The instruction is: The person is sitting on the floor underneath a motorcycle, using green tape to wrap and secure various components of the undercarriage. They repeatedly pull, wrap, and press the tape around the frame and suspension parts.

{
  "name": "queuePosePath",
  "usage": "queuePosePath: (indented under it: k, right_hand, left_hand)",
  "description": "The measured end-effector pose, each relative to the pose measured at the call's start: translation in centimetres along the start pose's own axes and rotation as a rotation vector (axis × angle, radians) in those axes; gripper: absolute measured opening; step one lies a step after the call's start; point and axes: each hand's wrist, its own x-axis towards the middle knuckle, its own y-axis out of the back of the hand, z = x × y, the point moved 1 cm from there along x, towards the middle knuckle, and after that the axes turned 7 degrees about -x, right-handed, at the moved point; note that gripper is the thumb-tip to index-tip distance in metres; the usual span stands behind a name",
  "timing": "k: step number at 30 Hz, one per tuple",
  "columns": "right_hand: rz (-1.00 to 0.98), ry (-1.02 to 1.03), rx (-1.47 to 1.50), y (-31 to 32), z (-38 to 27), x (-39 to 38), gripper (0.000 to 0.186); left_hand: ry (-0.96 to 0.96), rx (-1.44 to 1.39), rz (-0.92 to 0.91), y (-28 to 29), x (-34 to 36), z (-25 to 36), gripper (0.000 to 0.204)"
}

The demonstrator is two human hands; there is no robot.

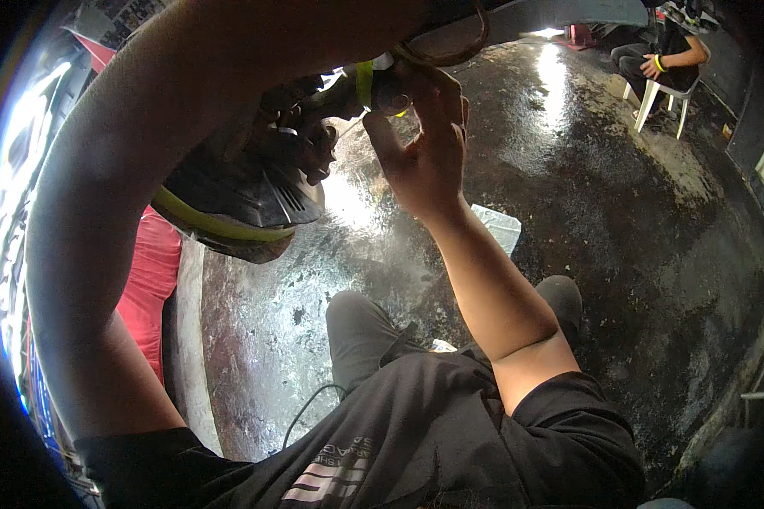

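A dark vehicle part assembly (259,191) with yellow-green trim, vent slots and several knobby black fittings hangs at the upper left, partly behind my left arm. My right hand (433,157) reaches up to its right end. The thumb and curled fingers close about a dark round part (390,92) beside a yellow-green band (364,83). The fingertips are partly in shadow. My left forearm sweeps up the left side and across the top, over the assembly. My left hand lies beyond the upper edge, out of sight.
A brown curved cable (475,47) hangs at the top. A pale plastic sheet (499,227) lies on the stained, wet-looking floor (654,280). Red cloth (150,288) hangs at the left. Far right, a person sits on a white chair (649,102). My knees are below the assembly.
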Motion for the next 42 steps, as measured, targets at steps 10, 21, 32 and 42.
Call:
queuePosePath:
  k: [10, 21, 32, 42]
  right_hand:
    - [-0.057, -0.065, -0.053, 0.5, -0.7, 1.1, 0.035]
    - [-0.059, -0.043, -0.121, 1.3, -1.2, 1.7, 0.056]
    - [-0.114, -0.101, -0.076, 1.3, -2.4, 2.2, 0.057]
    - [-0.124, -0.063, -0.146, 1.1, -2.0, 2.5, 0.067]
  left_hand:
    - [-0.003, 0.030, -0.007, 0.2, 0.2, 0.0, 0.020]
    - [0.012, 0.103, -0.038, 0.3, 0.8, -0.2, 0.019]
    - [0.011, 0.177, 0.405, -2.2, 1.0, -0.3, 0.015]
    - [0.146, -0.035, -0.016, 0.8, 1.4, -0.9, 0.022]
